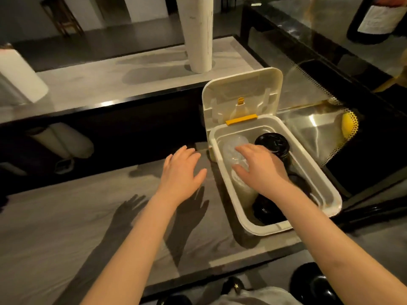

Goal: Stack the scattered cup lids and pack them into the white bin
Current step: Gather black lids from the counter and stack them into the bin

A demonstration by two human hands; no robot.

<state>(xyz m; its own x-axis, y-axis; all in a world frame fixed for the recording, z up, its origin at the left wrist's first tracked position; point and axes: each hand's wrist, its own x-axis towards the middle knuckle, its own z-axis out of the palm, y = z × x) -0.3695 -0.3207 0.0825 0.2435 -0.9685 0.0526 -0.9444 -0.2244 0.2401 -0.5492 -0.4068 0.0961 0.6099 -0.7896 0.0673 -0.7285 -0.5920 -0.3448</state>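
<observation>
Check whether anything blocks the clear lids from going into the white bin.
Nothing visible does. The white bin has its cover standing open at the far end. The right hand is inside the bin, resting on the clear lids, next to the black lids stacked there.

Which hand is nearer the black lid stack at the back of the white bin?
Right. The right hand is inside the white bin, right beside the black lid stack; the left hand hovers over the table outside its left wall.
</observation>
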